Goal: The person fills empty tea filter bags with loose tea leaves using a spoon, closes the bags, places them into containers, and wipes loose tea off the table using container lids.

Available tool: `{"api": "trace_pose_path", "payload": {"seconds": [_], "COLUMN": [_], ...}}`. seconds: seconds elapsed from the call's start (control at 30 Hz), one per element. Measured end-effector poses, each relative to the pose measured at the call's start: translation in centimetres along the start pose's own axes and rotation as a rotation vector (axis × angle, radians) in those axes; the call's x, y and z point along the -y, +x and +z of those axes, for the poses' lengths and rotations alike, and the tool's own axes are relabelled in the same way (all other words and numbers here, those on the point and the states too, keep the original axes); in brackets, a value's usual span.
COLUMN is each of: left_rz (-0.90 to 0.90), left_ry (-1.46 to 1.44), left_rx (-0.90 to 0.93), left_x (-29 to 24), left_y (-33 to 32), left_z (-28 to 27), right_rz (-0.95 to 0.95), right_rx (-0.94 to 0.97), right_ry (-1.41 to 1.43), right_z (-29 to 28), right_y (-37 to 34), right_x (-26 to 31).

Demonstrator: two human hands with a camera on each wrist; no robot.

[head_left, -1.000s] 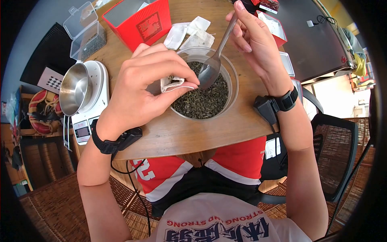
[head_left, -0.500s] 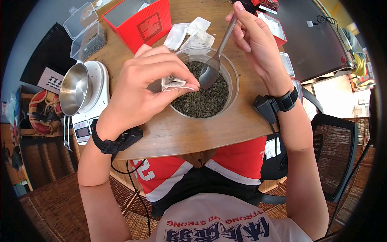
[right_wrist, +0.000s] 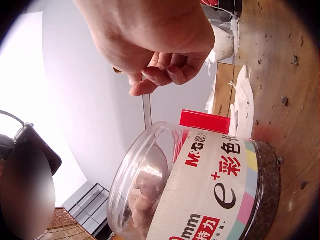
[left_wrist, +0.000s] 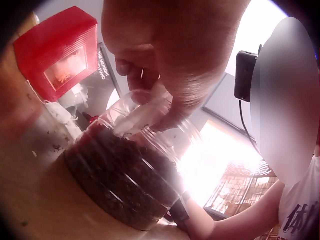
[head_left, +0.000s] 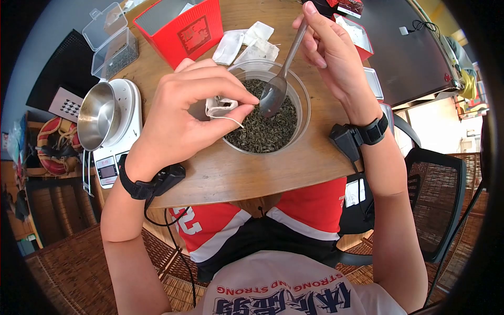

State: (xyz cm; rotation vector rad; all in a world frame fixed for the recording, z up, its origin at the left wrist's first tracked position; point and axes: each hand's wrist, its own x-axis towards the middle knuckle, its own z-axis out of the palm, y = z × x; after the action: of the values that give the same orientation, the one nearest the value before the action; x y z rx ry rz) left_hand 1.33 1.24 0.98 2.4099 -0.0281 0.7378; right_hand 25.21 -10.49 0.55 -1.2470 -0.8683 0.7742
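Observation:
My left hand [head_left: 178,113] pinches a small white tea bag [head_left: 216,109] at its top, above the left side of a clear round tub [head_left: 306,113]. The bag's mouth faces up, dark leaf shows inside, and a white string hangs from it. Dried tea leaves [head_left: 262,136] fill the lower part of the tub, which carries a printed label [right_wrist: 205,185] in the right wrist view. Between thumb and fingers, my right hand [head_left: 338,58] holds a metal spoon [head_left: 274,97] by the handle end. The spoon's bowl points down over the leaves, close beside my left fingertips.
Several white bags [head_left: 247,44] lie behind the tub, near a red box [head_left: 181,31]. At the left stand a steel pan [head_left: 98,116] on a kitchen scale [head_left: 107,170] and a clear lidded box [head_left: 115,52]. Another red box [head_left: 357,38] is at the back right.
The left thumb and forefinger have spread a little, and the tea bag has shifted slightly left with its string now hanging loose. The spoon's bowl has moved only slightly; the right hand stays almost still.

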Motion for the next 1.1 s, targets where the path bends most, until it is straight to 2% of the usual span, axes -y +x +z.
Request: {"api": "trace_pose_path", "payload": {"seconds": [0.37, 0.47, 0.53, 0.57, 0.63, 0.67, 0.73, 0.77, 0.83, 0.87, 0.9, 0.97, 1.1], "left_rz": [-0.002, -0.065, -0.075, -0.076, -0.083, -0.084, -0.075, -0.075, -0.087, -0.087, -0.074, -0.061, -0.059], "left_ry": [-0.041, -0.015, -0.063, -0.062, -0.063, -0.063, -0.071, -0.072, -0.088, -0.088, -0.070, -0.053, -0.046], "left_rx": [0.017, 0.073, 0.061, 0.061, 0.068, 0.069, 0.063, 0.064, 0.052, 0.052, 0.050, 0.047, 0.039], "left_x": [-0.3, -0.6, -0.4, -0.4, -0.4, -0.4, -0.2, -0.2, -0.1, -0.1, -0.1, -0.1, -0.2], "left_y": [0.1, 0.0, -0.2, -0.2, -0.2, -0.2, -0.3, -0.3, -0.4, -0.4, -0.4, -0.4, -0.4], "left_z": [-0.1, -0.3, -0.2, -0.2, -0.2, -0.2, -0.2, -0.2, -0.1, -0.1, 0.0, 0.0, 0.1], "right_rz": [0.004, -0.035, -0.120, -0.120, -0.340, -0.339, -0.483, -0.482, -0.353, -0.279, -0.278, -0.115, -0.077], "right_rx": [-0.012, -0.001, -0.126, -0.125, -0.111, -0.111, -0.025, -0.026, 0.120, 0.194, 0.193, 0.255, 0.299], "right_ry": [0.019, 0.008, -0.198, -0.198, -0.282, -0.281, -0.462, -0.462, -0.297, -0.315, -0.315, -0.228, -0.237], "right_z": [-0.1, 0.1, 0.5, 0.5, 0.4, 0.4, 0.4, 0.6, 1.3, 0.9, 0.9, 1.0, 1.1], "right_y": [-0.1, -0.2, -0.5, -0.5, -0.7, -0.8, -1.1, -1.2, -1.2, -1.0, -1.0, -1.0, -1.0], "right_x": [0.0, 0.2, 0.6, 0.3, -0.5, -0.5, -0.5, -0.4, 0.1, 0.2, 0.2, 0.0, -0.3]}}
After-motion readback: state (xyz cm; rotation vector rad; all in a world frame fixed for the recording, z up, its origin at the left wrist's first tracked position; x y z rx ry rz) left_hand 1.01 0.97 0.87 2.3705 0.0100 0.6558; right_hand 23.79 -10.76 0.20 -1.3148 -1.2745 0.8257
